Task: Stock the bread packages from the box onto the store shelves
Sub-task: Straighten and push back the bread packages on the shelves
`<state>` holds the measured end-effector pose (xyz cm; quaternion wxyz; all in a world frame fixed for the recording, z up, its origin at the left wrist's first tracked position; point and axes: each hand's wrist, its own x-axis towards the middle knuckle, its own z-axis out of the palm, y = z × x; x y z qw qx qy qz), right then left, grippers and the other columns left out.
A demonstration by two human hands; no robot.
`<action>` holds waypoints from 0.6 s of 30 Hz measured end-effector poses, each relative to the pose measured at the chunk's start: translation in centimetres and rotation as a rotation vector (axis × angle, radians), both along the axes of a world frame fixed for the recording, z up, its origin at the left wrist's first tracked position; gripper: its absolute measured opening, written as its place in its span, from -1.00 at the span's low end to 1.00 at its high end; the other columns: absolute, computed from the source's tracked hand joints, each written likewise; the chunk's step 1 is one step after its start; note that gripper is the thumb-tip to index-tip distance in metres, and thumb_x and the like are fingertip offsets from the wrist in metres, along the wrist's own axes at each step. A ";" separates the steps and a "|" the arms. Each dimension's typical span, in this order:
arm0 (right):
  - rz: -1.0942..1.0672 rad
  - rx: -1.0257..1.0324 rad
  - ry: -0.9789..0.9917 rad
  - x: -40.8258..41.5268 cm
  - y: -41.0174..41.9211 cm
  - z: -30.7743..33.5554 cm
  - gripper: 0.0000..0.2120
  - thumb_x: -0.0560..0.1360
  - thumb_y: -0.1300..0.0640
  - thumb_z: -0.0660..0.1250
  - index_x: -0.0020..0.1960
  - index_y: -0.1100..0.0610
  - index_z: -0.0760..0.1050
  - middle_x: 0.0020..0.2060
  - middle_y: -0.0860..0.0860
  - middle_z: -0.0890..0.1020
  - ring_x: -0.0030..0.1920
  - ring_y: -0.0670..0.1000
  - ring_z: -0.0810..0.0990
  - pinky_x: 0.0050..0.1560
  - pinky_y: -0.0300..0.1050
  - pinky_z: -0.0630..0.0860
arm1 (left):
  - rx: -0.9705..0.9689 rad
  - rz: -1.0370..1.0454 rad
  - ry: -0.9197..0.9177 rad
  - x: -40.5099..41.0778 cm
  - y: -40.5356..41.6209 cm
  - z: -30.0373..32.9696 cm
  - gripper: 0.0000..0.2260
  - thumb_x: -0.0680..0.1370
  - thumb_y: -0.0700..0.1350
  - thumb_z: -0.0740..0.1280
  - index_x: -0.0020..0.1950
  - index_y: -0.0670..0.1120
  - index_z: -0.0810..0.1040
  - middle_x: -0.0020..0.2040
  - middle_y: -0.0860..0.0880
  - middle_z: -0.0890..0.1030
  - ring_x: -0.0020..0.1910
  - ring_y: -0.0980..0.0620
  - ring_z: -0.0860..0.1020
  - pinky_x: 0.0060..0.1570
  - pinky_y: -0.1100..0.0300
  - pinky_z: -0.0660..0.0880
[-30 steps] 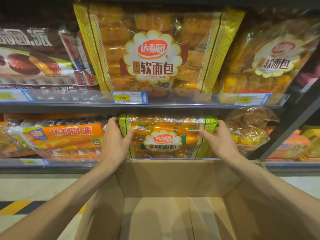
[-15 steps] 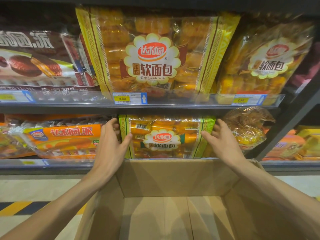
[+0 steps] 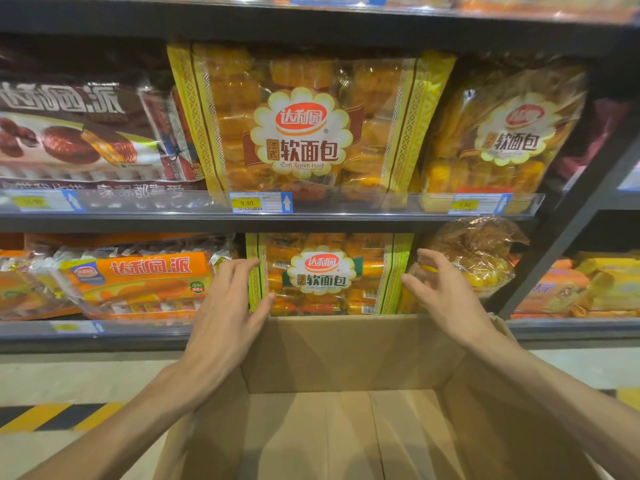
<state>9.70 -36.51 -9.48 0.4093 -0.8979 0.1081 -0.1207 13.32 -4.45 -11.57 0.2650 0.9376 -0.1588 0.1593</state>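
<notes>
A yellow soft-bread package (image 3: 329,273) stands upright on the lower shelf (image 3: 104,332), just behind the far wall of the cardboard box (image 3: 346,351). My left hand (image 3: 227,306) is beside the package's left edge, fingers spread and relaxed, the thumb near its lower corner. My right hand (image 3: 446,296) hovers just off the right edge with loosely bent fingers, holding nothing. The visible part of the box's inside shows only bare cardboard.
A larger package of the same bread (image 3: 304,123) and a second one (image 3: 502,133) fill the upper shelf, with chocolate pie bags (image 3: 79,133) to the left. Orange pie packs (image 3: 138,282) and a clear bread bag (image 3: 478,251) flank the lower package. A dark shelf upright (image 3: 568,233) slants at right.
Both hands have let go of the lower bread package and drawn back from its sides, fingers opening. The package stays on the shelf. The view has tilted upward slightly.
</notes>
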 end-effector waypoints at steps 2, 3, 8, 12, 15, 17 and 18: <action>0.022 -0.076 0.006 -0.6 0.2 0.1 -0.38 0.60 0.04 0.40 0.59 0.11 0.29 0.50 0.02 0.47 0.44 0.01 0.49 0.35 -0.07 0.48 | 0.087 -0.053 -0.013 -0.5 -0.4 0.0 -0.53 0.61 0.07 0.32 0.48 -0.05 0.38 0.40 0.01 0.41 0.39 0.03 0.41 0.33 0.11 0.41; 0.038 -0.124 0.006 -0.9 0.3 0.2 -0.39 0.60 0.02 0.40 0.59 0.10 0.30 0.49 0.02 0.48 0.45 0.00 0.49 0.36 -0.07 0.47 | 0.136 -0.083 -0.022 -0.7 -0.6 0.1 -0.53 0.61 0.09 0.30 0.48 -0.05 0.39 0.42 0.01 0.41 0.42 0.03 0.39 0.37 0.08 0.40; 0.200 -0.485 0.038 -2.1 1.0 -0.1 -0.35 0.61 -0.15 0.32 0.62 0.05 0.26 0.52 -0.01 0.43 0.50 0.00 0.41 0.47 -0.03 0.37 | 0.408 -0.228 -0.044 -1.7 -2.1 0.0 -0.46 0.62 0.24 0.14 0.55 0.03 0.34 0.55 -0.02 0.34 0.57 -0.04 0.24 0.49 -0.07 0.29; 0.317 -0.725 0.042 -2.1 1.4 -1.5 -0.32 0.59 -0.25 0.23 0.61 0.05 0.29 0.56 0.03 0.40 0.56 0.05 0.35 0.54 0.08 0.34 | 0.533 -0.296 -0.033 -2.1 -3.1 -0.6 -0.38 0.61 0.33 0.01 0.59 0.06 0.27 0.60 -0.03 0.28 0.61 -0.04 0.17 0.55 -0.13 0.17; 0.389 -0.800 0.062 -1.9 1.7 -2.2 -0.30 0.56 -0.27 0.17 0.60 0.05 0.31 0.57 0.09 0.38 0.58 0.12 0.32 0.56 0.21 0.27 | 0.563 -0.330 0.017 -1.6 -3.4 -1.0 -0.37 0.62 0.34 -0.02 0.63 0.07 0.18 0.64 -0.01 0.17 0.64 -0.01 0.06 0.56 -0.16 0.11; 0.418 -0.808 0.104 -1.7 1.9 -2.0 -0.31 0.55 -0.25 0.21 0.60 0.05 0.33 0.58 0.12 0.36 0.60 0.15 0.29 0.57 0.25 0.21 | 0.590 -0.330 0.056 -1.2 -3.4 -0.9 -0.36 0.61 0.34 -0.04 0.62 0.06 0.20 0.64 -0.03 0.17 0.63 -0.03 0.08 0.54 -0.19 0.14; 0.429 -0.811 0.125 -1.7 2.1 -1.8 -0.31 0.54 -0.24 0.23 0.59 0.05 0.34 0.57 0.13 0.37 0.60 0.15 0.29 0.57 0.26 0.20 | 0.604 -0.324 0.080 -1.3 -3.4 -0.7 -0.36 0.61 0.33 -0.04 0.61 0.04 0.24 0.63 -0.05 0.22 0.62 -0.05 0.14 0.52 -0.21 0.18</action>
